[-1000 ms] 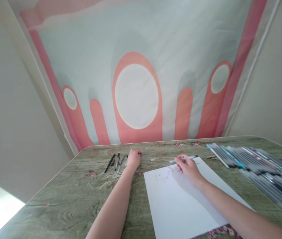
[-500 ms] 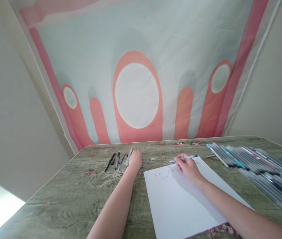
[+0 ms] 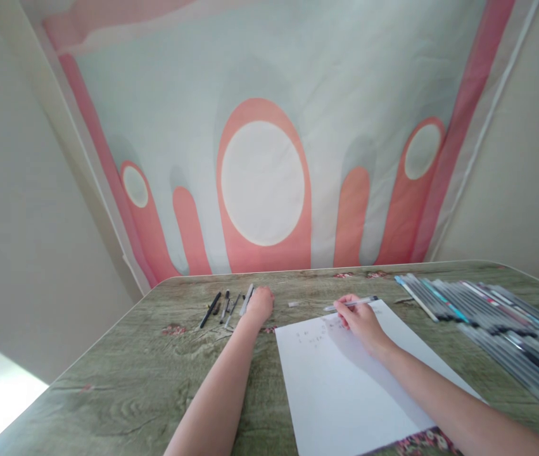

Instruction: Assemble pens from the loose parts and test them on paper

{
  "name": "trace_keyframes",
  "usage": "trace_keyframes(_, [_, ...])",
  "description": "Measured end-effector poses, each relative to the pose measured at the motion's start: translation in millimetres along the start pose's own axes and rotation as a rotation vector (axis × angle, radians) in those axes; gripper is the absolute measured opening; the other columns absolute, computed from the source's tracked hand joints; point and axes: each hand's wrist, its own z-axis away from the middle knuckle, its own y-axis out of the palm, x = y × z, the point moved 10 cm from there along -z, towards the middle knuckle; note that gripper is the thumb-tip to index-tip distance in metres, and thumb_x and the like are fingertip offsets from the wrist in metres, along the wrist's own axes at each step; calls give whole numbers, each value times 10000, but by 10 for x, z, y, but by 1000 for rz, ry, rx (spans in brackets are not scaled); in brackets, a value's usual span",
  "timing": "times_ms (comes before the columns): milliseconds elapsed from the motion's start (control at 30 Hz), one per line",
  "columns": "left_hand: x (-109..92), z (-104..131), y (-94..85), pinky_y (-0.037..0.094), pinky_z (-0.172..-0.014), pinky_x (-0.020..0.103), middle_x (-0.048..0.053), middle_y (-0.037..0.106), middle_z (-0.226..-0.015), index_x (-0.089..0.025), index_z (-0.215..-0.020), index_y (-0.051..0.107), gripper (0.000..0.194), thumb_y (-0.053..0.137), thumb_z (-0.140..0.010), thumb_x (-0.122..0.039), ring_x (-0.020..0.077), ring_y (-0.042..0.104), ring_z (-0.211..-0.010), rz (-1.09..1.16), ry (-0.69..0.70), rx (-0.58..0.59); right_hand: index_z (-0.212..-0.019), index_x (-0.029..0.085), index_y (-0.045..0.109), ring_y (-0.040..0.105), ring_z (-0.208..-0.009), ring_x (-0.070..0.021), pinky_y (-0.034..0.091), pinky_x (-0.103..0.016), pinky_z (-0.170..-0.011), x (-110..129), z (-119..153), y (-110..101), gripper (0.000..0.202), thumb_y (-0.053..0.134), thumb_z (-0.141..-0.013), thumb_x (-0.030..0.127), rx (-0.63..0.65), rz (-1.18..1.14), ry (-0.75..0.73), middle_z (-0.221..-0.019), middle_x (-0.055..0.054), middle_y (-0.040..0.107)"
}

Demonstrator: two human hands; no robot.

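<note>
My right hand (image 3: 361,326) is closed around a pen (image 3: 357,303) with a pale, translucent barrel and a dark end. The pen lies nearly level above the far edge of a white sheet of paper (image 3: 345,392). Small faint marks show along the sheet's upper part, and the hand shades some of them. My left hand (image 3: 260,304) rests on the table beside a grey pen-like piece (image 3: 246,300); its fingers are turned away, so I cannot see whether they grip anything. A small whitish block (image 3: 294,304) lies between the two hands.
Left of my left hand lie a black pen (image 3: 210,310) and several small pen parts (image 3: 224,305). Many grey pens (image 3: 469,301) are laid in rows on the right. The wood-patterned table (image 3: 121,380) ends at a wall hanging (image 3: 183,126).
Both hands stay in nearly the same place, and the right one keeps its hold on the pen. Only a very slight shift of the whole view shows.
</note>
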Motion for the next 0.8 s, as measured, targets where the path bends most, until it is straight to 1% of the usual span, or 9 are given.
trace_keyframes(133, [-7, -4, -19, 412, -720, 242, 115, 653, -882, -130, -805, 636, 177, 478, -762, -200, 175, 593, -823, 17, 18, 30, -768, 179, 511, 433, -415, -86, 336, -205, -402, -16, -5, -7, 257, 556, -723, 428, -2, -2, 4, -504, 42, 498])
trace_keyframes(333, [-15, -7, -100, 408, -680, 224, 84, 673, -800, -154, -738, 658, 183, 488, -753, -219, 167, 599, -781, 50, 36, 50, -759, 190, 511, 434, -406, -88, 339, -208, -402, -2, -4, -1, 256, 563, -712, 436, 1, 5, 11, -497, 47, 504])
trace_keyframes(433, [-8, 3, -116, 409, -692, 232, 87, 671, -800, -155, -729, 659, 178, 496, -748, -224, 176, 599, -796, 65, 18, 37, -758, 189, 516, 433, -401, -91, 343, -212, -404, 9, -2, -11, 261, 558, -711, 443, -8, 5, -4, -481, 50, 499])
trace_keyframes(567, [10, 18, -83, 411, -705, 252, 97, 665, -785, -148, -716, 647, 149, 533, -727, -244, 189, 601, -793, 107, -23, 13, -763, 182, 520, 428, -395, -89, 340, -211, -403, -11, -5, -23, 276, 562, -705, 448, -17, 1, -10, -473, 50, 500])
trace_keyframes(667, [20, 25, -65, 411, -710, 268, 106, 657, -759, -135, -685, 627, 116, 545, -714, -212, 197, 600, -779, 163, -47, -9, -767, 184, 516, 427, -398, -87, 337, -207, -405, -29, -16, -14, 269, 553, -716, 446, -8, 3, -10, -475, 52, 499])
trace_keyframes(800, [-35, 34, -139, 409, -713, 283, 98, 642, -729, -118, -699, 598, 101, 515, -728, -168, 187, 588, -764, 302, -34, -60, -766, 186, 513, 429, -399, -85, 340, -207, -406, -48, -33, -15, 260, 553, -717, 439, -12, 6, -1, -496, 47, 518])
